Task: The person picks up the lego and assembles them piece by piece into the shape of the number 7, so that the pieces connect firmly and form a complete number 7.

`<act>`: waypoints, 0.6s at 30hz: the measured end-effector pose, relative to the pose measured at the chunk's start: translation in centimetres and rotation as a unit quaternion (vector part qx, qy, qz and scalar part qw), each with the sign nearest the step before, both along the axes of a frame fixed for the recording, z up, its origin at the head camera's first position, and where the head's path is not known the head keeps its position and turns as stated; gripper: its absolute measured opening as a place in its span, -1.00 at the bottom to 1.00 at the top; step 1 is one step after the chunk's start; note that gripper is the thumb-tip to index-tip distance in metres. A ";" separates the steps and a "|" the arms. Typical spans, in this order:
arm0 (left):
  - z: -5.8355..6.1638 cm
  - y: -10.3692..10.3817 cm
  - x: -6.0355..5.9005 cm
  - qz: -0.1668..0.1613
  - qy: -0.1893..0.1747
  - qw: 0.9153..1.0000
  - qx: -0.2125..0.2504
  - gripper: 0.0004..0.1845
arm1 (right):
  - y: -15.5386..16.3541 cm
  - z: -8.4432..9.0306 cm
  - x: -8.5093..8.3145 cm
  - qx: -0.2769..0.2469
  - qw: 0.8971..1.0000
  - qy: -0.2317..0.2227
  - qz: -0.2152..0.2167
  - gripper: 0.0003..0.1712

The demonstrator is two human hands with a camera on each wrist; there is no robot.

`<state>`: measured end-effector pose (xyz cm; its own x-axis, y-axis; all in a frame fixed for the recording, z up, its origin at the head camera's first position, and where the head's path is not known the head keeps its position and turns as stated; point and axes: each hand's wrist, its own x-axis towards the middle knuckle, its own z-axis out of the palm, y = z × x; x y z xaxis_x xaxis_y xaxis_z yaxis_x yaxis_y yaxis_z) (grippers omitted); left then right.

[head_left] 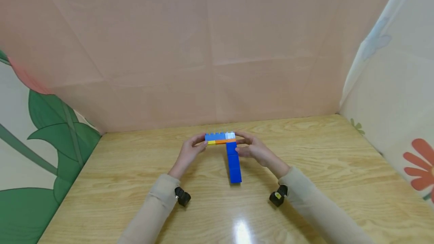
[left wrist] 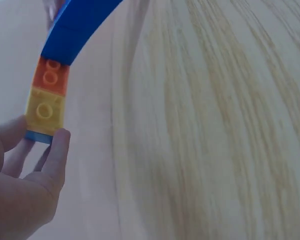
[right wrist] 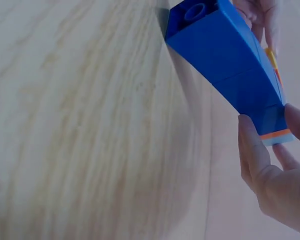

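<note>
Both hands hold one structure of joined building bricks over the table. Its top bar has a lighter blue brick (head_left: pixel 215 136) at the left and a white brick (head_left: pixel 230 135) at the right. Beneath them run a yellow brick (left wrist: pixel 46 112) and an orange brick (left wrist: pixel 51 77). From the right end hangs a column of dark blue bricks (head_left: pixel 234 166), its hollow underside showing in the right wrist view. My left hand (head_left: pixel 191 148) pinches the bar's left end, by the yellow brick. My right hand (head_left: pixel 256 150) grips the corner where bar and column meet.
The wood-grain table (head_left: pixel 129 176) stretches under the bricks and forearms. A plain pinkish cloth (head_left: pixel 210 55) hangs behind it. Printed sheets with leaves (head_left: pixel 55 134) and a red flower (head_left: pixel 420 165) stand at the left and right sides.
</note>
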<state>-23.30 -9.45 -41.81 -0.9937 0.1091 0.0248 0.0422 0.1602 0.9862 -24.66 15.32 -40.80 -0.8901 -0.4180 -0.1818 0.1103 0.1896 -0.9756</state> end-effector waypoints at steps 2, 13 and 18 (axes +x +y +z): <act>-0.1 0.1 0.0 0.000 -0.007 1.000 -0.006 -0.55 | -0.2 -0.1 -0.1 0.000 1.000 -0.008 -0.002 -0.24; -1.0 0.1 -0.6 0.018 -0.049 0.998 -0.021 -0.57 | -1.2 -1.1 0.0 0.011 0.998 -0.053 -0.026 -0.29; -1.7 0.2 -0.9 0.034 -0.052 0.998 -0.019 -0.61 | -1.9 -1.4 0.2 0.007 0.997 -0.059 -0.039 -0.33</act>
